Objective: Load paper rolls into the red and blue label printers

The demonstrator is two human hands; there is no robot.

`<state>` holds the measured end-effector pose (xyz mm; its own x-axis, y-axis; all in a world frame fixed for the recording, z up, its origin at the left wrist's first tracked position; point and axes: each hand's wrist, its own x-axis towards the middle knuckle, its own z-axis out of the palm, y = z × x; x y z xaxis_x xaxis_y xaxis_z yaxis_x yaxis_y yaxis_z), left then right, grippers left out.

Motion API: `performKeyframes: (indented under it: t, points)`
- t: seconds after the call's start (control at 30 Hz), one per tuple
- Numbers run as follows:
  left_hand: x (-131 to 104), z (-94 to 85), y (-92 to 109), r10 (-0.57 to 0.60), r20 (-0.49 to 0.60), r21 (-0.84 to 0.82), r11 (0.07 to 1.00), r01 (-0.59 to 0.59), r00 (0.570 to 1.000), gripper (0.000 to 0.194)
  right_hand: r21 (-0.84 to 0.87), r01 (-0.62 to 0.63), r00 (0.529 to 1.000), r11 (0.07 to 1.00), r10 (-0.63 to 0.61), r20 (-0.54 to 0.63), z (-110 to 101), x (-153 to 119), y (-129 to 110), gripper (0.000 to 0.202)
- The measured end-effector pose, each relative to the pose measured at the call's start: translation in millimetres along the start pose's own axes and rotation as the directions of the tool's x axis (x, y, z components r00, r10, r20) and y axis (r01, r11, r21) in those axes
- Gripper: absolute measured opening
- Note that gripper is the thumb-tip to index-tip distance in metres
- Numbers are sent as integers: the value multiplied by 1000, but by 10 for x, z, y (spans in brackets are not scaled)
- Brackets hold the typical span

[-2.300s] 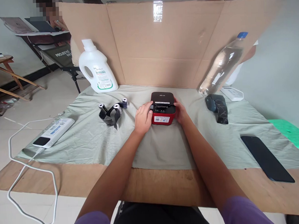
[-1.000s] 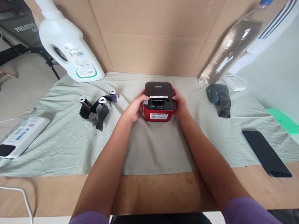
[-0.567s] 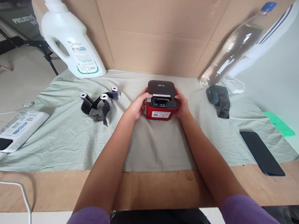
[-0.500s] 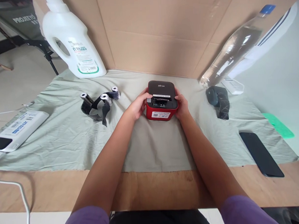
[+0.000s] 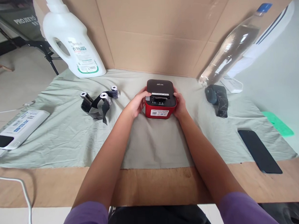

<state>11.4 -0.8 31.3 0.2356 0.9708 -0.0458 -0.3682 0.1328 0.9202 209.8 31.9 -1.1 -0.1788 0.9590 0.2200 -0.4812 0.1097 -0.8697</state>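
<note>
A small red label printer (image 5: pixel 160 88) with a black top and a slot stands upright on the cloth in front of me. My left hand (image 5: pixel 138 103) grips its left side, the thumb lying on the top edge near a grey tab. Against the right side my right hand (image 5: pixel 180 105) is closed, with its thumb at the upper edge; most of its fingers are hidden. To the left lie several small rolls (image 5: pixel 107 97) with white cores and loose black strips.
A white detergent bottle (image 5: pixel 75 46) and a power bank (image 5: pixel 22 128) stand and lie on the left. On the right are a clear bottle (image 5: pixel 233 47), a dark device with a strap (image 5: pixel 217 98), a phone (image 5: pixel 260 151) and a green piece (image 5: pixel 277 124). Cardboard (image 5: pixel 156 36) rises behind.
The view has shifted slightly. Both hands keep the same hold on the label printer, which shows no clear movement on the cloth.
</note>
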Motion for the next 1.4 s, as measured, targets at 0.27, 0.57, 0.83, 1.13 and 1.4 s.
performKeyframes:
  t: [0.27, 0.57, 0.83, 1.13, 1.4]
  points:
    - [-6, -6, 9, -8, 6, -4, 1000, 8, 1000, 67, -45, 16, 1000, 999, -16, -11, -12, 0, 16, 55]
    - [-9, -65, 7, -20, -65, 1, 1000, 21, 998, 81, -239, 3, 998, 971, -18, -57, 20, 22, -42, 58]
    - [50, -85, -52, 0, -131, 42, 999, 6, 991, 76, -194, 41, 996, 980, -56, -70, 10, 44, -32, 56]
    - [-108, -134, 48, -26, -117, 265, 963, 56, 993, 56, -310, 70, 951, 948, -157, -266, -44, -191, 43, 37]
    - [-507, 111, -18, 255, -127, 508, 847, -159, 959, 41, -824, 154, 986, 545, -138, 93, 48, -817, -216, 69]
